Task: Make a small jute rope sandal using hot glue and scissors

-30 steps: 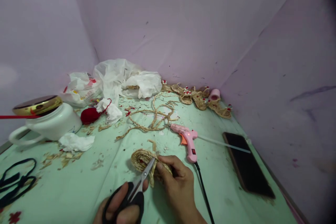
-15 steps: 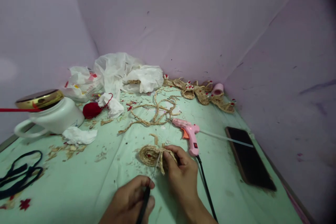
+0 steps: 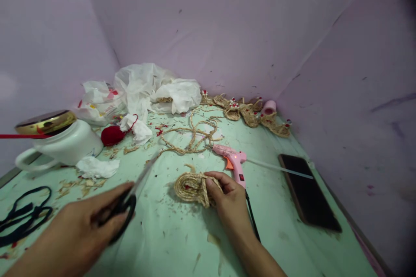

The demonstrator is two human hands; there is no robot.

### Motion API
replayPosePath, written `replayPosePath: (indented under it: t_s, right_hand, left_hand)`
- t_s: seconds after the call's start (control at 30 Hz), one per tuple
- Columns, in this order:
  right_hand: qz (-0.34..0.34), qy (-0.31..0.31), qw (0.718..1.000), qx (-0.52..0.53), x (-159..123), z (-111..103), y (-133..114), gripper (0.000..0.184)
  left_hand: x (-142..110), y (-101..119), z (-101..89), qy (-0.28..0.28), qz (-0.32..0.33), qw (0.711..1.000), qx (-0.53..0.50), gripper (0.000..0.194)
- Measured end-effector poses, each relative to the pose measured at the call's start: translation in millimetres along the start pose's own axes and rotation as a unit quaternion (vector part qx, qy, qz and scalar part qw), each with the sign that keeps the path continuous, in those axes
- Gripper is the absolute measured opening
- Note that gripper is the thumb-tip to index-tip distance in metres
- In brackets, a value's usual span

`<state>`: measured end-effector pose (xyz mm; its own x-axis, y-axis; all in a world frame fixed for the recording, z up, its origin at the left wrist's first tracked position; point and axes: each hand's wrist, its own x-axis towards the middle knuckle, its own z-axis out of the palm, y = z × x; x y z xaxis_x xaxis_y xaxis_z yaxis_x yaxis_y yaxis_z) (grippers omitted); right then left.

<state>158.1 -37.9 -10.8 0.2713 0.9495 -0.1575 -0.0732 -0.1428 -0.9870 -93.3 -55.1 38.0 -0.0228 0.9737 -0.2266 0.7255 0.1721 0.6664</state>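
My right hand [image 3: 227, 199] pinches a small coiled jute sandal piece [image 3: 191, 187] against the green table cover [image 3: 286, 233], fingers closed on its strap end. My left hand [image 3: 81, 233] grips black-handled scissors [image 3: 130, 197], blurred by motion, blades pointing up and right, well to the left of the jute piece. A pink hot glue gun [image 3: 232, 162] lies just behind my right hand, its black cord [image 3: 252, 220] running past my wrist.
Loose jute rope [image 3: 191, 136] lies behind the work. Finished jute sandals [image 3: 250, 114] and a pink roll [image 3: 269, 107] sit at the back corner. A phone [image 3: 307, 192] lies right; a white jar with gold lid [image 3: 58, 138], tissues [image 3: 97, 166], red yarn ball [image 3: 112, 135], plastic bags [image 3: 146, 91] and black straps [image 3: 22, 216] lie left.
My left hand has swung the scissors away from the jute piece to the left. My right hand keeps hold of the jute piece in much the same place.
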Motion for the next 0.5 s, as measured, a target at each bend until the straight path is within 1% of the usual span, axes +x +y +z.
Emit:
replayPosePath:
  t_s: [0.03, 0.07, 0.1, 0.17, 0.2, 0.23, 0.27, 0.3, 0.33, 0.37, 0.4, 0.43, 0.47, 0.5]
  right_hand:
    - [-0.002, -0.011, 1.0, 0.0, 0.4, -0.5, 0.6, 0.022]
    - [-0.005, -0.022, 1.0, -0.002, 0.9, -1.1, 1.2, 0.022]
    - [-0.008, -0.031, 0.999, -0.006, 1.3, -1.7, 1.7, 0.022]
    - [-0.01, -0.043, 0.999, -0.014, 1.7, -2.5, 2.0, 0.023]
    - [-0.009, -0.045, 0.999, -0.015, 1.6, -2.5, 1.6, 0.023]
    - [-0.009, -0.047, 0.999, -0.016, 1.4, -2.3, 0.8, 0.023]
    - [-0.006, -0.048, 0.999, -0.017, 1.1, -1.8, -0.4, 0.022]
    - [-0.004, -0.05, 0.999, -0.017, 0.7, -1.2, -1.8, 0.021]
    - [-0.003, -0.054, 0.998, -0.016, 0.3, -0.5, -3.3, 0.02]
    - [-0.003, -0.06, 0.998, -0.012, 0.1, 0.1, -4.9, 0.019]
    - [-0.004, -0.068, 0.998, -0.008, -0.1, 0.6, -6.5, 0.018]
    - [-0.006, -0.077, 0.997, -0.004, -0.2, 0.8, -7.8, 0.016]
    - [-0.01, -0.087, 0.996, -0.002, -0.2, 0.7, -9.0, 0.015]
    - [-0.017, -0.096, 0.995, -0.005, -0.3, 0.3, -9.9, 0.014]
  left_hand:
    - [10.1, 3.9, -7.2, 0.031, 0.037, 0.993, 0.11, 0.044]
    - [18.6, 8.4, -13.0, 0.036, 0.058, 0.976, 0.206, 0.04]
    - [25.0, 13.2, -17.1, 0.023, 0.071, 0.953, 0.294, 0.037]
    - [31.7, 23.0, -19.1, 0.023, 0.093, 0.908, 0.408, 0.04]
    - [32.4, 27.9, -17.1, 0.036, 0.108, 0.894, 0.433, 0.041]
    - [32.2, 32.7, -13.2, 0.06, 0.142, 0.889, 0.431, 0.04]
    - [31.4, 37.6, -7.7, 0.084, 0.191, 0.89, 0.405, 0.037]
    - [30.6, 42.5, -1.0, 0.102, 0.252, 0.894, 0.355, 0.034]
    - [30.2, 47.3, 6.6, 0.107, 0.339, 0.892, 0.281, 0.031]
    - [30.3, 52.0, 14.9, 0.082, 0.391, 0.891, 0.216, 0.03]
    - [31.2, 56.2, 23.2, 0.052, 0.422, 0.889, 0.167, 0.031]
    - [32.7, 59.9, 31.4, 0.018, 0.437, 0.889, 0.133, 0.032]
    - [34.8, 62.8, 38.8, -0.018, 0.434, 0.894, 0.112, 0.031]
    - [37.3, 64.8, 45.4, -0.053, 0.413, 0.905, 0.09, 0.029]
